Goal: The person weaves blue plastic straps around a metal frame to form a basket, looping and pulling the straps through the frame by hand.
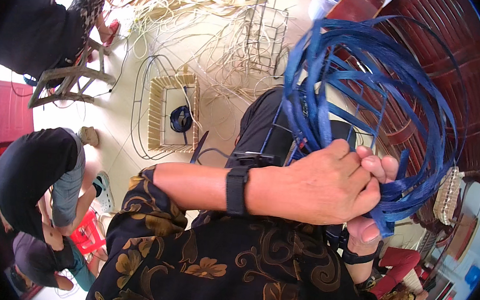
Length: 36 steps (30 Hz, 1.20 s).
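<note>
A large loose coil of flat blue strips (pixel 446 111) loops up and to the right from my hands. My left hand (pixel 323 183) reaches across from the left, back upward, its fingers curled round the bundle's lower end. Partly hidden behind it, my right hand (pixel 365 228) comes from the lower right and is closed on the same strips; fingers of the two hands meet there. Under the coil, a wire frame (pixel 381 114) with blue bars rests by my dark-trousered legs (pixel 260 114). What lies inside my left palm is hidden.
On the tiled floor stands a cream-wrapped basket frame (pixel 155 114) holding a small dark blue coil (pixel 181 118). Beyond lie tangled cream strips (pixel 178 2) and a bare wire frame (pixel 264 38). People sit left, one on a wooden stool (pixel 69 81). Dark red slatted furniture (pixel 460 49) stands right.
</note>
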{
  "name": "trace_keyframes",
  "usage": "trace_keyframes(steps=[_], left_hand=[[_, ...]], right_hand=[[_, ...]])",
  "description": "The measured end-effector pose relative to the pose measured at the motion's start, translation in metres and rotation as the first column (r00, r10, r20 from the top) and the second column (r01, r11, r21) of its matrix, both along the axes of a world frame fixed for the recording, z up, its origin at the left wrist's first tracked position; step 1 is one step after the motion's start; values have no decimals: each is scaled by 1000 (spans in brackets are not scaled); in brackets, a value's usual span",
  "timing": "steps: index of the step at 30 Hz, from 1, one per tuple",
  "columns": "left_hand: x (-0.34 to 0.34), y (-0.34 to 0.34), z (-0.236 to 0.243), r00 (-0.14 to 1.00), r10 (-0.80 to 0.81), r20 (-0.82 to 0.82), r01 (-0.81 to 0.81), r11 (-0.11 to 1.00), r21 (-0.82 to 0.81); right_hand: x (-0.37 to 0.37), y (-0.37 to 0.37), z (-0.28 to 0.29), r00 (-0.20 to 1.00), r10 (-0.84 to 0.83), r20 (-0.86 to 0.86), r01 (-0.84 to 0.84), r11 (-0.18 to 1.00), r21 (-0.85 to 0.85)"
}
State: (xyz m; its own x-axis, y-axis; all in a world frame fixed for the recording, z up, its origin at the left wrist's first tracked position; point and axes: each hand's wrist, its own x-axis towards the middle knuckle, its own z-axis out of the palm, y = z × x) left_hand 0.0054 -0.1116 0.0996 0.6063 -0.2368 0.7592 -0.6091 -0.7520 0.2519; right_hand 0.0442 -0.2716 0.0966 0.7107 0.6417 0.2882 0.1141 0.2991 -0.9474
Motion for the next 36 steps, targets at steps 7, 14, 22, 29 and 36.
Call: trace_keyframes(steps=[7, 14, 22, 29, 36], left_hand=[[3, 25, 4, 994, 48, 98, -36, 991, -129], [5, 163, -106, 806, 452, -382, -588, 683, -433], [89, 159, -360, 560, 209, -801, -532, 833, -154], [150, 116, -460, 435, 230, -871, -421, 907, 29], [166, 78, -512, 360, 363, -859, -390, 895, 215]], right_hand=[[35, -33, 37, 871, -482, -97, 491, 844, 216], [55, -58, 15, 518, -579, 629, 822, 542, -178], [27, -34, -45, 579, -642, 502, 786, 276, -553], [8, -72, -53, 459, -634, 622, 775, -56, -629], [18, -51, -40, 394, -547, 739, 799, -193, -569]])
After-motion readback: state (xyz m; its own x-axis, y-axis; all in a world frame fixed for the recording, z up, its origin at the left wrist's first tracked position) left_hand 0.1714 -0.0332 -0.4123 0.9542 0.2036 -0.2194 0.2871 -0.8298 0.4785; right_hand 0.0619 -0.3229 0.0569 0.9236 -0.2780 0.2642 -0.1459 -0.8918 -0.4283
